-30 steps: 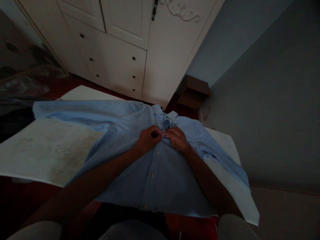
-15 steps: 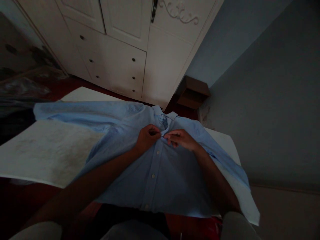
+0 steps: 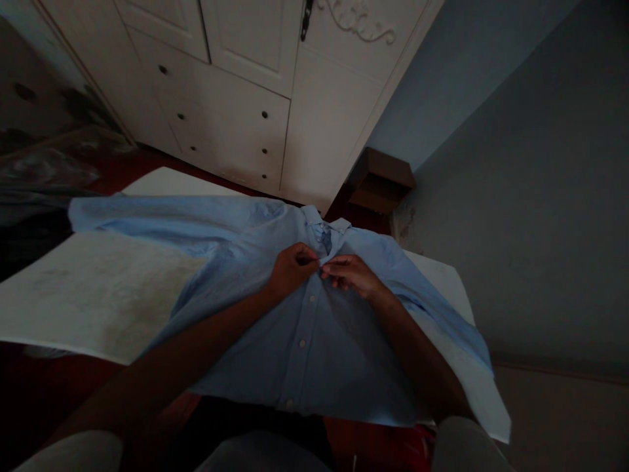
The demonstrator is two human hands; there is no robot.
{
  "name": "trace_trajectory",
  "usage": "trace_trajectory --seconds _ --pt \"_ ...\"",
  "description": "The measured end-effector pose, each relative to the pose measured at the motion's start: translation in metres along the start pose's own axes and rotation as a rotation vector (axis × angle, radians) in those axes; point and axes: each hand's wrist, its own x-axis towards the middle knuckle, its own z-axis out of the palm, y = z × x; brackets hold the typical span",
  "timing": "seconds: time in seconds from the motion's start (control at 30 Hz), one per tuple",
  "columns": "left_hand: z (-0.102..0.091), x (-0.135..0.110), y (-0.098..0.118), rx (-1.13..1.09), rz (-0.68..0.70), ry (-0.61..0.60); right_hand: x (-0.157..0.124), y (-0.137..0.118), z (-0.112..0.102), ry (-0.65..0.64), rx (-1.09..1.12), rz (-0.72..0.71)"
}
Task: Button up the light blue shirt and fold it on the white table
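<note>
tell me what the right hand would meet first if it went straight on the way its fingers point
The right hand would likely meet the light-blue, long-sleeved cloth shirt first, at its front, then the bare left hand just beyond; depth is unclear.

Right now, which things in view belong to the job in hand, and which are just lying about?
In the job:
blue shirt, spread out front up
left hand and right hand, both at its front
white table under it

Just about:
white cabinet
brown open-fronted box beyond the table
dark pile, probably cloth, at far left
</note>
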Motion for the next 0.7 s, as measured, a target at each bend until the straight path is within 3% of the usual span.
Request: trace_trajectory --seconds 0.43,0.7 --pt "-0.003 -0.002 0.0 0.079 0.14 -0.073 0.001 0.0 0.006 0.088 -0.008 -0.015" --pt "-0.011 0.002 0.002 0.459 0.335 -0.186 -0.001 0.0 0.008 0.098 -0.035 -0.042"
